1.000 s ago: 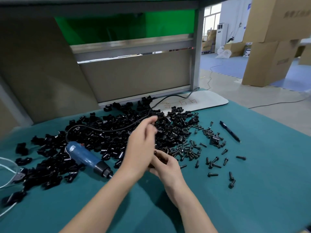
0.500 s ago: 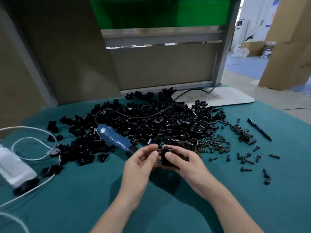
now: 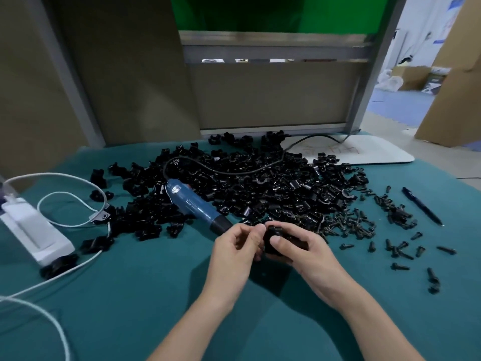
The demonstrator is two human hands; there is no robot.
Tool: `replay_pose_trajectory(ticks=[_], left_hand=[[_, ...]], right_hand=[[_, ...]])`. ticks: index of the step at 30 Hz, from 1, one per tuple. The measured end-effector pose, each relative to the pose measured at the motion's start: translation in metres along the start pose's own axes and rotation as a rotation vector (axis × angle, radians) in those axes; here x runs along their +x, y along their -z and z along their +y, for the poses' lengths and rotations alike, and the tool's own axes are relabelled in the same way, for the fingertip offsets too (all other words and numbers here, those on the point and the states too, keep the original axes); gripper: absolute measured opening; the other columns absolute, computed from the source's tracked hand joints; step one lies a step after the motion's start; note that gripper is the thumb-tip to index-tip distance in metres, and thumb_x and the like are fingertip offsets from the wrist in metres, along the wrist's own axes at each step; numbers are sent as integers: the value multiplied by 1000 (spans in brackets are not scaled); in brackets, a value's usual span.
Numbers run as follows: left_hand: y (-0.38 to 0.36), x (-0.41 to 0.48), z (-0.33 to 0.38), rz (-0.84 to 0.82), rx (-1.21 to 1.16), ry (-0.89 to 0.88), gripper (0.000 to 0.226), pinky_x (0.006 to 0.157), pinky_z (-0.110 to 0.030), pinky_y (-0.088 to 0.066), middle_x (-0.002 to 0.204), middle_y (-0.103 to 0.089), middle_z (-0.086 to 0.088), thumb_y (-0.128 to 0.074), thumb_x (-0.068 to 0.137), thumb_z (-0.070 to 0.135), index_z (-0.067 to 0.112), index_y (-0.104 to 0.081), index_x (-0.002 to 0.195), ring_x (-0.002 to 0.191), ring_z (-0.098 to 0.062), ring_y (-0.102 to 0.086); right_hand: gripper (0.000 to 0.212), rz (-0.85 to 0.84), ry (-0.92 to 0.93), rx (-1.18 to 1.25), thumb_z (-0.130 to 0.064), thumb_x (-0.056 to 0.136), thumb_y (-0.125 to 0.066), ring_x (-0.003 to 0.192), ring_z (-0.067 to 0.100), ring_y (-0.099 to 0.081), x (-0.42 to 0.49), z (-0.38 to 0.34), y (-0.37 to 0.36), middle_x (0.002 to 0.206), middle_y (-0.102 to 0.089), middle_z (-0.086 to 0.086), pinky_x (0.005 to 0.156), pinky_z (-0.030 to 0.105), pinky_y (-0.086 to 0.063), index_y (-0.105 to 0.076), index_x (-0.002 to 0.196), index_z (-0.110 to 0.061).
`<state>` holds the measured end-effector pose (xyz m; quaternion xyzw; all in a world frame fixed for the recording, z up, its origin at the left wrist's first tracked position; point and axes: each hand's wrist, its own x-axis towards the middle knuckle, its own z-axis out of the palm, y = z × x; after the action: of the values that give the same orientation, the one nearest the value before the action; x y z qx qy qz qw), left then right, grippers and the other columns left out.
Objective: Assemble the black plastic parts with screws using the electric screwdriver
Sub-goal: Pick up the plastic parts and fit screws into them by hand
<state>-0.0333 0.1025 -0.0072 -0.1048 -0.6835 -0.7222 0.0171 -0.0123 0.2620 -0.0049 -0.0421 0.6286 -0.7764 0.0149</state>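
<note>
A big heap of black plastic parts (image 3: 260, 188) covers the middle of the teal table. The blue electric screwdriver (image 3: 194, 204) lies on the heap's left side, tip toward my hands, its black cord looping back across the parts. Loose black screws (image 3: 348, 225) are scattered right of the heap. My right hand (image 3: 304, 254) grips a black plastic part (image 3: 273, 242) just in front of the heap, thumb on top. My left hand (image 3: 236, 246) pinches at that part's left side with fingertips; what it holds there is too small to tell.
A white power unit (image 3: 33, 230) with white cables (image 3: 67, 201) sits at the left edge. A black pen (image 3: 421, 205) lies at the far right, and a white board (image 3: 364, 152) behind the heap. Bare teal cloth (image 3: 130, 295) stretches toward me.
My left hand came back from the heap and both hands met on a black part in front of the pile. The view swung left, bringing the white power unit into sight.
</note>
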Motion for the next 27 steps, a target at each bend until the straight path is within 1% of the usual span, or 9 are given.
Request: replay_pose_trajectory(ticks=[4, 9, 13, 17, 20, 23, 25, 26, 27], left_hand=[[0, 0, -2, 5, 44, 10, 28, 62, -19, -51, 68, -68, 4, -63, 95, 40, 20, -70, 78, 64, -6, -62], [-1, -2, -1, 8, 78, 9, 37, 62, -25, -51, 66, -66, 4, -60, 89, 57, 23, -68, 76, 62, -7, -59], [0, -3, 0, 13, 110, 6, 43, 64, -38, -50, 64, -64, 6, -57, 90, 61, 21, -66, 76, 63, -9, -57], [0, -3, -1, -6, 113, 5, 38, 68, -41, -52, 67, -64, 9, -58, 89, 61, 25, -66, 77, 65, -8, -57], [0, -3, -4, -51, 129, -18, 24, 71, -37, -53, 78, -70, 8, -60, 92, 54, 33, -68, 85, 71, -7, -61], [1, 0, -7, -57, 149, -36, 6, 72, -30, -53, 89, -72, 10, -64, 97, 37, 39, -68, 93, 81, -7, -64], [1, 1, -6, -70, 99, -17, 8, 69, -27, -53, 93, -73, 9, -67, 96, 32, 39, -68, 97, 82, -7, -66], [0, 2, -5, -70, 43, 9, 8, 68, -25, -54, 95, -72, 7, -68, 94, 34, 37, -67, 101, 81, -8, -66], [0, 1, -3, -67, -5, 39, 17, 67, -24, -54, 94, -72, 5, -69, 91, 39, 33, -66, 107, 79, -9, -67]], right_hand=[[33, -38, -16, 56, -22, 89, -73, 114, 32, -71, 0, 0, 0, 120, -74, 17, 94, 38, -59, -75, 122, -17], [36, -42, -14, 54, -28, 86, -76, 115, 32, -70, 0, -1, 0, 120, -74, 17, 92, 38, -59, -75, 121, -21], [33, -57, -8, 25, -24, 90, -73, 115, 32, -70, 0, 0, 0, 120, -74, 16, 91, 38, -60, -75, 122, -22], [32, -63, -12, 36, -22, 90, -72, 115, 32, -70, -1, 0, 0, 120, -74, 17, 91, 38, -60, -75, 121, -19], [30, -45, -17, 49, -22, 88, -73, 113, 31, -71, 0, 0, 1, 119, -74, 16, 90, 38, -60, -76, 118, -19], [30, -16, -11, 48, -27, 85, -79, 109, 27, -73, 0, 0, 1, 115, -76, 12, 88, 36, -61, -78, 115, -21], [35, -5, 1, 32, -33, 82, -82, 107, 25, -73, 0, 0, 1, 112, -77, 10, 88, 35, -60, -77, 115, -22], [35, 0, 6, 19, -33, 82, -82, 106, 26, -74, 0, 0, 1, 112, -77, 10, 88, 35, -60, -77, 115, -23], [34, 5, 11, 6, -33, 83, -83, 106, 26, -74, 0, 0, 1, 112, -76, 11, 88, 36, -60, -77, 115, -23]])
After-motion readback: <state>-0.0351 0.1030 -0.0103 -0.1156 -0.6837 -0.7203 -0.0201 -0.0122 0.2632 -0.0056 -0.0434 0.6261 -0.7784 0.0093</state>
